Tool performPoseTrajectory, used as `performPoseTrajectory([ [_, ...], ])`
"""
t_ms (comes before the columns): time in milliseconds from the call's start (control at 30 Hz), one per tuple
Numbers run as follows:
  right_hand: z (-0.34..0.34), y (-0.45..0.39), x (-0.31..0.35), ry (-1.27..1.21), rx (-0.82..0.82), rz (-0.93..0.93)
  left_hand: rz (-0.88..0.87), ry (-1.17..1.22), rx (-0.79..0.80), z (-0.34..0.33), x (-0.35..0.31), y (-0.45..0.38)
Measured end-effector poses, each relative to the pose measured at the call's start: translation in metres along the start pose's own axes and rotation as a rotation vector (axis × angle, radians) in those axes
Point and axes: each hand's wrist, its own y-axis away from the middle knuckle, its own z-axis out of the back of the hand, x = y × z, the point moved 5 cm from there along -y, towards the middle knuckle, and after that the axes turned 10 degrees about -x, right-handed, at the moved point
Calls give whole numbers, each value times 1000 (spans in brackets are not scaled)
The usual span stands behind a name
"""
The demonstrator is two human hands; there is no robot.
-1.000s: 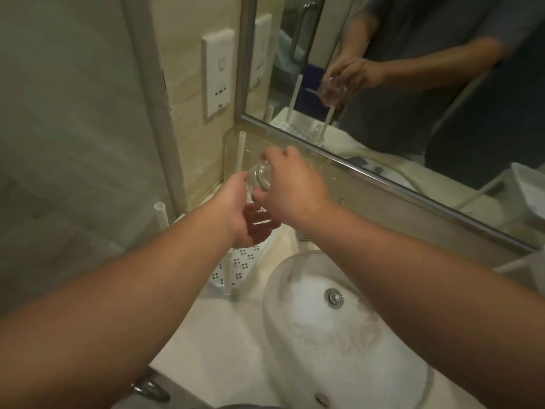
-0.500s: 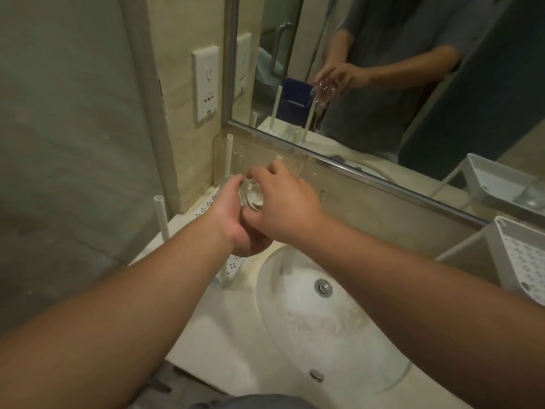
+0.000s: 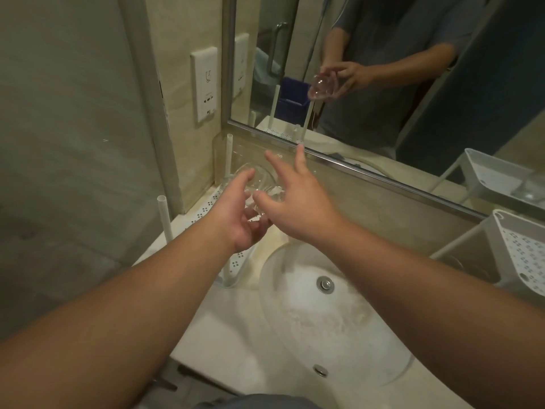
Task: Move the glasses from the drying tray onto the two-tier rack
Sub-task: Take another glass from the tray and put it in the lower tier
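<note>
A clear drinking glass (image 3: 263,184) is lying tilted in my left hand (image 3: 236,222), whose thumb and curled fingers hold it from below. My right hand (image 3: 300,208) hovers just right of the glass with fingers spread and straight, its thumb near the glass's side. Both hands are above the white perforated drying tray (image 3: 203,212) in the counter's left corner. The white two-tier rack (image 3: 525,255) stands at the right edge, its perforated shelf partly cut off. The mirror reflects the glass and the hands.
Thin white upright posts (image 3: 163,216) rise from the tray's corners. A white oval sink (image 3: 324,320) with a metal drain lies between tray and rack. The mirror (image 3: 383,98) runs along the back wall, and a wall socket (image 3: 204,84) sits left of it.
My right hand has let go of the glass and spread its fingers; my left hand keeps holding it. The view has swung right, bringing more of the rack into sight.
</note>
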Motion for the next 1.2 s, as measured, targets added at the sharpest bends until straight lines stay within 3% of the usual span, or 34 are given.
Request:
performPoseTrajectory([
  [300,-5,-2,-20,-163,-31,-56,-350,-93,-35,-4,-18,-1],
  [533,4,0,-28,-362,-81,-139,-599,-220,145,-21,-12,10],
  [733,14,6,-43,-313,-135,-150,-599,-235,291,-37,0,13],
  [900,16,20,-67,-327,-163,-230,-563,-172,291,-58,28,8],
  [1200,35,66,-130,-330,-249,-375,-486,-262,299,-97,93,3],
])
